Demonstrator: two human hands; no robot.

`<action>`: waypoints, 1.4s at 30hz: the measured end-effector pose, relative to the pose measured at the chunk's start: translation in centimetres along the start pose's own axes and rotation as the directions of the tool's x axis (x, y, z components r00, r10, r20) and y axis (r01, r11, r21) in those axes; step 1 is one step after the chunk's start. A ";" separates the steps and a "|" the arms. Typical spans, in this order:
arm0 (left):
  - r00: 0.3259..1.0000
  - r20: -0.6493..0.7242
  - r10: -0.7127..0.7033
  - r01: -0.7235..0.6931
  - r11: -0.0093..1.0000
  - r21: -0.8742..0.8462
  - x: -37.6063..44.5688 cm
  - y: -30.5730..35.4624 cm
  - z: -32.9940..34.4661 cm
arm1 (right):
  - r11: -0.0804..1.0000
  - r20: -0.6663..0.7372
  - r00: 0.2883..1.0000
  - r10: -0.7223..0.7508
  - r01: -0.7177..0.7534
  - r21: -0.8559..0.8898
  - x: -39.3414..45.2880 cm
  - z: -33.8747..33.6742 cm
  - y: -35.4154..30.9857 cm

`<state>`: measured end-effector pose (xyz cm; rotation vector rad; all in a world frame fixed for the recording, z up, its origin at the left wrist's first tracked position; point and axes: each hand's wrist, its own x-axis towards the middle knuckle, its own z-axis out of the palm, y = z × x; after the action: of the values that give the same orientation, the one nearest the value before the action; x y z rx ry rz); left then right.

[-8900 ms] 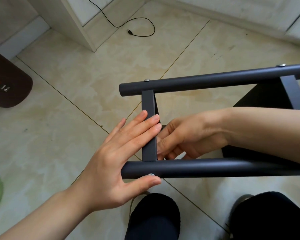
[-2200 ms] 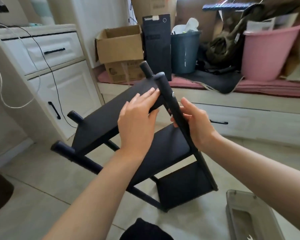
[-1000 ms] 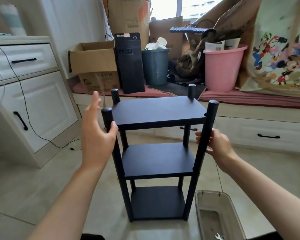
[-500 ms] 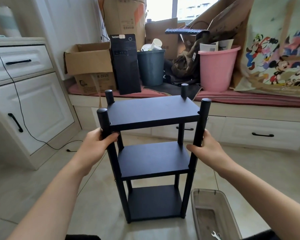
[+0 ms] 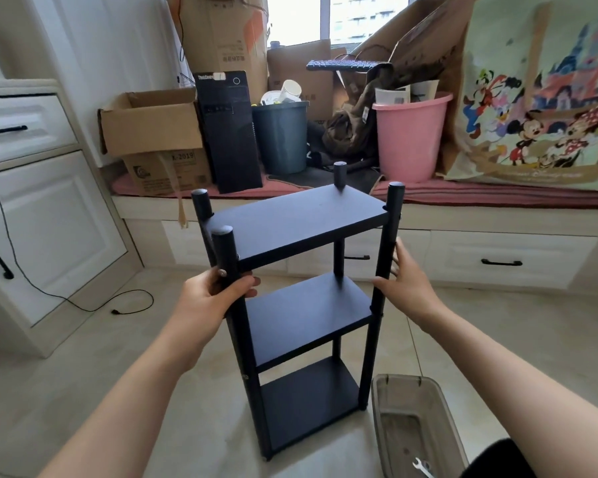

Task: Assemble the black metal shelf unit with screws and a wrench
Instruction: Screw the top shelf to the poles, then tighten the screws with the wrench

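Black shelf unit (image 5: 301, 305) stands upright, posts vertical, left hand (image 5: 208, 298) gripping one.

Black three-tier shelf unit (image 5: 301, 298) upright on floor.

Wrench (image 5: 422, 468) in bin (image 5: 442, 401), right of shelf (image 5: 308, 315)

The shelf unit (image 5: 304, 305) is looking all black. Far behind it, a bucket (image 5: 409, 136) is showing pink and a bin (image 5: 281, 138) is showing dark blue-grey. At the far right a bag (image 5: 539, 94) is showing bright cartoon mice and ducks. The near-right tray (image 5: 384, 408) is looking see-through grey, with a silver wrench (image 5: 422, 468) shining inside. The floor (image 5: 83, 367) is showing beige tiles.
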<state>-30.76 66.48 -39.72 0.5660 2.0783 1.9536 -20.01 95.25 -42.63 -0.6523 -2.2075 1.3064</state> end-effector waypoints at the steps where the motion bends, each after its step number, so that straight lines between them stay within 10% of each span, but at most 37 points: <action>1: 1.000 0.012 -0.005 0.005 1.000 -0.023 -0.1 0.0 0.5 | 1.000 -0.008 1.000 0.016 -0.016 -0.014 -0.1 -0.2 0.3; 18: 0.990 0.134 0.038 -0.024 0.994 -0.109 -4.0 -0.2 12.1 | 0.840 0.221 0.864 0.453 -0.330 -0.431 -9.1 -7.6 11.3; 35: 0.982 0.185 0.041 -0.089 0.962 0.258 -4.5 -3.7 11.9 | 0.563 0.227 0.591 0.774 -0.480 -0.672 -10.3 3.6 30.2; 42: 0.977 0.206 0.061 -0.115 0.958 0.262 -4.2 -4.1 12.1 | 0.569 0.251 0.605 0.755 -0.415 -0.710 -10.7 5.5 34.0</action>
<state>-22.30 75.46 -45.21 0.8834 2.2410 1.5874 -10.07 99.47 -77.02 -1.6117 -3.0778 1.1574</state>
